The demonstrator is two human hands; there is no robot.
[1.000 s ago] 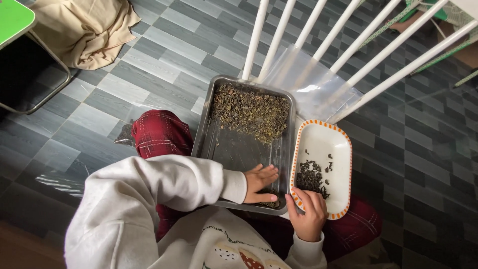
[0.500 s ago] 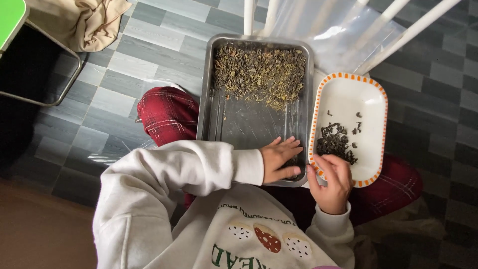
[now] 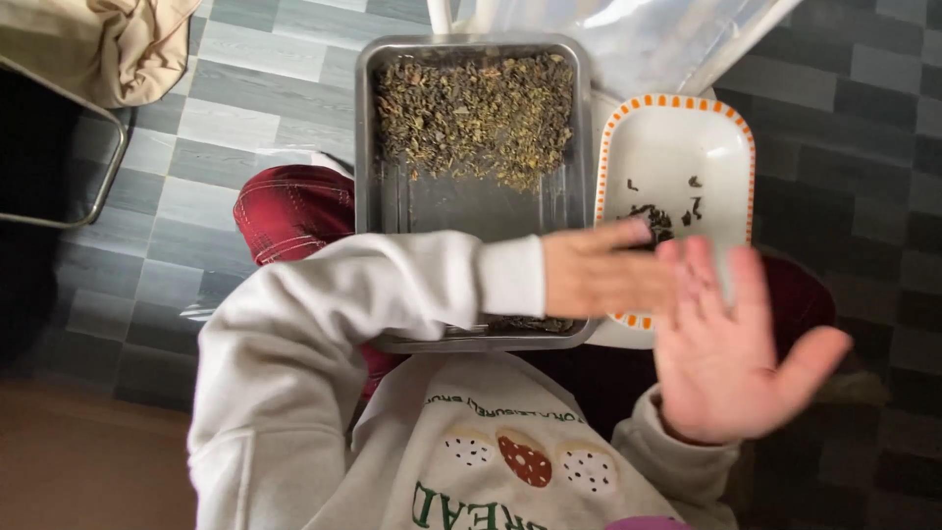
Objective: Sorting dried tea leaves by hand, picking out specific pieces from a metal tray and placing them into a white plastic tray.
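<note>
Two containers rest on the person's lap: one rectangular metal tray (image 3: 471, 206) and one white oblong dish with an orange-dashed rim (image 3: 675, 147), set side by side and touching along their long edges. The tray carries a single wide heap of dried greenish-brown leaves (image 3: 476, 113) filling its far half, while its near half is mostly bare metal with a thin line of leaf bits along the near rim. The dish holds one small cluster of dark picked-out bits (image 3: 655, 218) plus a few loose specks beside it.

Two hands are in view, both empty and motion-blurred. The left hand (image 3: 599, 273) reaches across the tray's near right corner toward the dish, its fingers pressed together and stretched flat, their tips over the dish's near part. The right hand (image 3: 731, 348) hovers palm-up below the dish, fingers spread wide, pinching nothing.

The person wears a pale sweatshirt with a printed front and red checked trousers (image 3: 289, 211). Below lies a floor of grey rectangular tiles (image 3: 235, 79) in lighter and darker shades. At the upper left stand one dark chair with a metal frame (image 3: 59, 167) and one beige cloth bundle (image 3: 108, 44); a sheet of clear plastic (image 3: 638, 39) lies beyond the tray.
</note>
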